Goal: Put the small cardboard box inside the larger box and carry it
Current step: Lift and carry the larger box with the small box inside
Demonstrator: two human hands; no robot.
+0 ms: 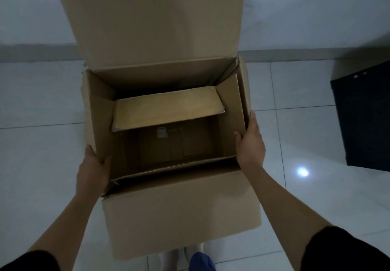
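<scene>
The larger cardboard box (181, 211) is open in front of me, its far flap standing up and its near flap hanging down above my feet. The small cardboard box (168, 110) sits inside it, also open, with one pale flap folded over its dark interior. My left hand (92, 165) clasps the left edge with the thumb inside. On the right edge, my right hand (250, 144) has its thumb on the inner panel and its fingers outside. I cannot tell whether the larger box rests on the floor.
Pale glossy floor tiles (42, 165) run to a white wall (31, 13) just behind the box. A black cabinet-like object (363, 114) stands at the right. A lamp's reflection (302, 172) glints on the floor beside it.
</scene>
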